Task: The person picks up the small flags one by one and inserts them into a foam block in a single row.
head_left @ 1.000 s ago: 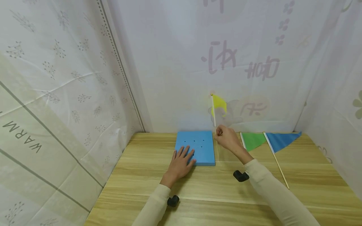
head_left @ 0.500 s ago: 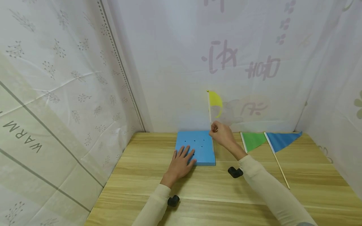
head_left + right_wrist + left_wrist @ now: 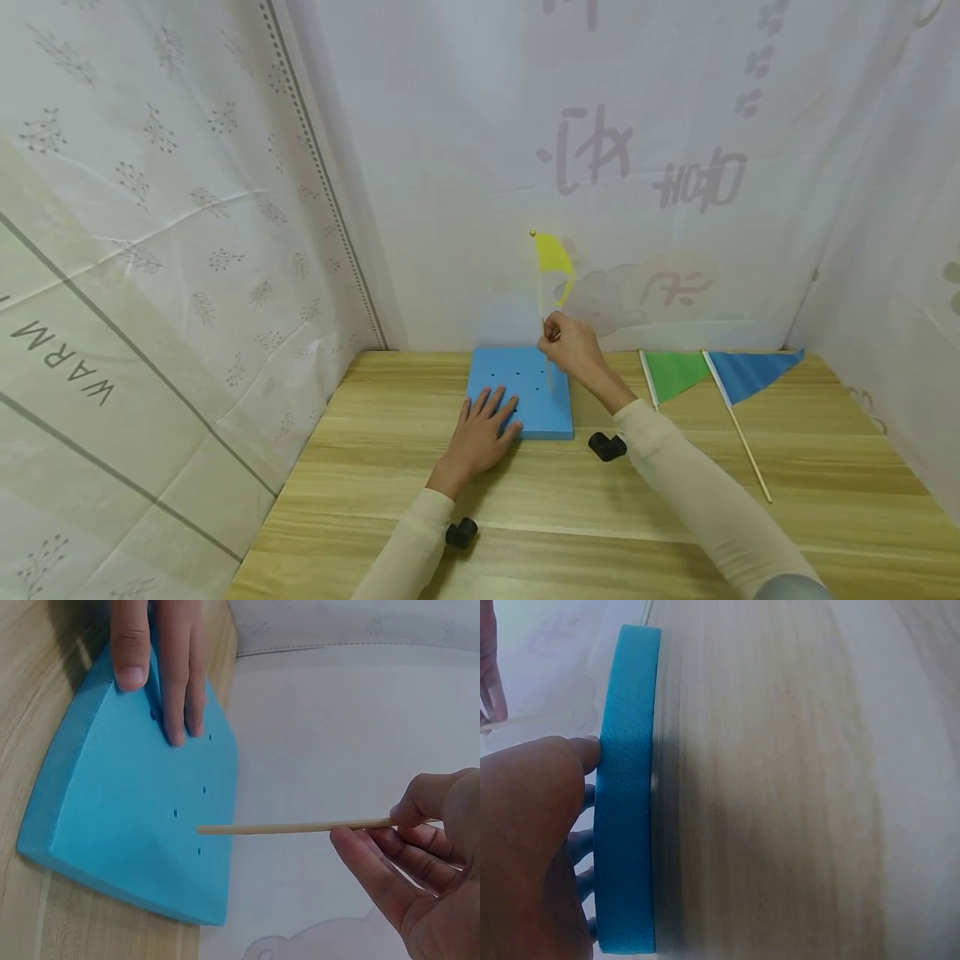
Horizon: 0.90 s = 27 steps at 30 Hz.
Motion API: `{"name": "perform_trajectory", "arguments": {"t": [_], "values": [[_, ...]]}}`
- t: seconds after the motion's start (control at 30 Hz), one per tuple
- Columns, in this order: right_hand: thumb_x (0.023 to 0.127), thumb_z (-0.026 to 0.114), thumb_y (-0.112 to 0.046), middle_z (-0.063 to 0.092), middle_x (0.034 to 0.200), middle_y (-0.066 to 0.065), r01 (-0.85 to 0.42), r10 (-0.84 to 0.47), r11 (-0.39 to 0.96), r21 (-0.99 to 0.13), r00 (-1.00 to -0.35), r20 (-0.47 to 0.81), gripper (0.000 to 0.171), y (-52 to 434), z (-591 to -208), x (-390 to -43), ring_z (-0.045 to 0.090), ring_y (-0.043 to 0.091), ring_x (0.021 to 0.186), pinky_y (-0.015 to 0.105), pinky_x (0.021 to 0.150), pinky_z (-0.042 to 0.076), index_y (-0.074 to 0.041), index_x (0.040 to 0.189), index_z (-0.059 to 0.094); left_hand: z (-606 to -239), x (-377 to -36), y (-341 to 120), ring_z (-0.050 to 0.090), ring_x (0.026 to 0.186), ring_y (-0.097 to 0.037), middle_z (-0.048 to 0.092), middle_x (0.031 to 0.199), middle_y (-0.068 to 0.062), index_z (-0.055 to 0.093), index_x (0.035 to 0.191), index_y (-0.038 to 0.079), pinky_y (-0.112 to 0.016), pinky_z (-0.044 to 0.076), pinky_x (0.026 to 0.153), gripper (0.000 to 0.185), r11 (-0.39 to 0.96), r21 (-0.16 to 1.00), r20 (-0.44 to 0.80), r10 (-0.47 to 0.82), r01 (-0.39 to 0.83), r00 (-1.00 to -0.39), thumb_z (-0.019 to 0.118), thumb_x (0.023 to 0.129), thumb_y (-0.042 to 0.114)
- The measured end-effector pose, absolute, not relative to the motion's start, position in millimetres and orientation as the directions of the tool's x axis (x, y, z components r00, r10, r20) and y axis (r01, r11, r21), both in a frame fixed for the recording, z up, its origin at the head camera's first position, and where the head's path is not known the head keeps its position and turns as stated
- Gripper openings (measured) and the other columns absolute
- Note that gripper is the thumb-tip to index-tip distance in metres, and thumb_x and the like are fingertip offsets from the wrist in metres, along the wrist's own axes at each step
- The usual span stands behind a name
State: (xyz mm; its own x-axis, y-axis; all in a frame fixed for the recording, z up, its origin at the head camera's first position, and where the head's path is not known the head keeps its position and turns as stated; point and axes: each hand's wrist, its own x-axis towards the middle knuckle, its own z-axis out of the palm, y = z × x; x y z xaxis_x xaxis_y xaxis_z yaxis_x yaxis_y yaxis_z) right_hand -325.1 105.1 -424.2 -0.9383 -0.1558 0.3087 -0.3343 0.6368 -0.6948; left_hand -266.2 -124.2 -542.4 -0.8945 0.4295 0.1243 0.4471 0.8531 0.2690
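The left hand point(image 3: 480, 429) lies flat with straight, spread fingers on the near left corner of the foam block point(image 3: 525, 392), pressing it onto the table point(image 3: 375, 467). In the left wrist view the thumb touches the block's edge and the fingers reach over its top. The block is blue, with several small holes in its top face just beyond the left fingertips point(image 3: 176, 731).

Just right of that hand, the right hand point(image 3: 572, 346) is raised over the block's far right part. Its thumb and fingers pinch the stick point(image 3: 292, 827) of the yellow flag point(image 3: 553, 254), which stands nearly upright above the hand. The stick's lower end hangs just over the block, close to the holes on the side nearest the right hand; whether it touches the foam cannot be told.

To the right of the right hand, well apart from it, a green flag point(image 3: 671, 372) and a blue flag point(image 3: 750, 372) lie flat on the table side by side, their sticks pointing towards the person.
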Motion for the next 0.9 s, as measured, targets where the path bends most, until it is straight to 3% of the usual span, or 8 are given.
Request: {"name": "perform_trajectory", "arguments": {"t": [0.23, 0.47, 0.9], "values": [[0.1, 0.064, -0.012, 0.075, 0.1, 0.012, -0.343, -0.155, 0.644, -0.684, -0.934, 0.323, 0.003, 93, -422, -331, 0.076, 0.028, 0.093, 0.041, 0.075, 0.06, -0.009, 0.1, 0.064, -537, -265, -124, 0.021, 0.165, -0.039, 0.029, 0.177, -0.01, 0.041, 0.167, 0.021, -0.067, 0.017, 0.132, 0.06, 0.857, 0.273, 0.102, 0.427, 0.438, -0.899, 0.048, 0.113, 0.048], [0.101, 0.063, -0.011, 0.075, 0.098, 0.012, -0.373, -0.161, 0.63, -0.682, -0.921, 0.355, 0.004, 82, -420, -337, 0.074, 0.027, 0.09, 0.038, 0.07, 0.057, -0.008, 0.099, 0.064, -532, -263, -122, 0.021, 0.165, -0.038, 0.029, 0.177, -0.009, 0.041, 0.167, 0.021, -0.067, 0.018, 0.132, 0.059, 0.861, 0.274, 0.084, 0.423, 0.429, -0.902, 0.045, 0.114, 0.048], [0.102, 0.065, -0.011, 0.076, 0.102, 0.013, -0.388, -0.165, 0.625, -0.677, -0.914, 0.371, 0.006, 64, -418, -345, 0.075, 0.029, 0.097, 0.044, 0.081, 0.063, -0.006, 0.104, 0.068, -533, -263, -122, 0.022, 0.165, -0.038, 0.03, 0.176, -0.009, 0.041, 0.167, 0.022, -0.066, 0.018, 0.132, 0.059, 0.867, 0.261, 0.08, 0.418, 0.423, -0.905, 0.046, 0.114, 0.048]]}}
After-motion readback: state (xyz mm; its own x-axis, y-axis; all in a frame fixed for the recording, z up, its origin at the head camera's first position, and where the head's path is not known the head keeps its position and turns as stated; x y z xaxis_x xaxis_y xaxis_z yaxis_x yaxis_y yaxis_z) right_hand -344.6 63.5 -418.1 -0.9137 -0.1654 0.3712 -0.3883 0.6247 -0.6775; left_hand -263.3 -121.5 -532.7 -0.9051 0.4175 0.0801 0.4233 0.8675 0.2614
